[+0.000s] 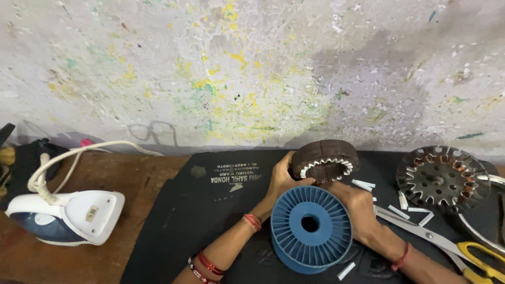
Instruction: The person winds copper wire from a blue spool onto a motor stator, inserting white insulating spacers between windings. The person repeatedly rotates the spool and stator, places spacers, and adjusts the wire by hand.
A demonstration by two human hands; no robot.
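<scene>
My left hand [281,179] grips the left side of a dark brown ring-shaped motor stator [326,160] with white insulation strips in its inner slots. My right hand [357,205] holds the same stator from the right and below. The stator stands tilted up on a black mat [200,210]. Right in front of it, a blue plastic spool [310,229] hides part of both hands. Red bangles circle my left wrist, and a red thread circles my right wrist.
A second stator with copper windings [442,176] lies at the right. Yellow-handled scissors [447,244] and several white paper strips [400,210] lie by my right arm. A white and blue clothes iron [66,215] with its cord sits on the wooden table at left. A paint-flecked wall rises behind.
</scene>
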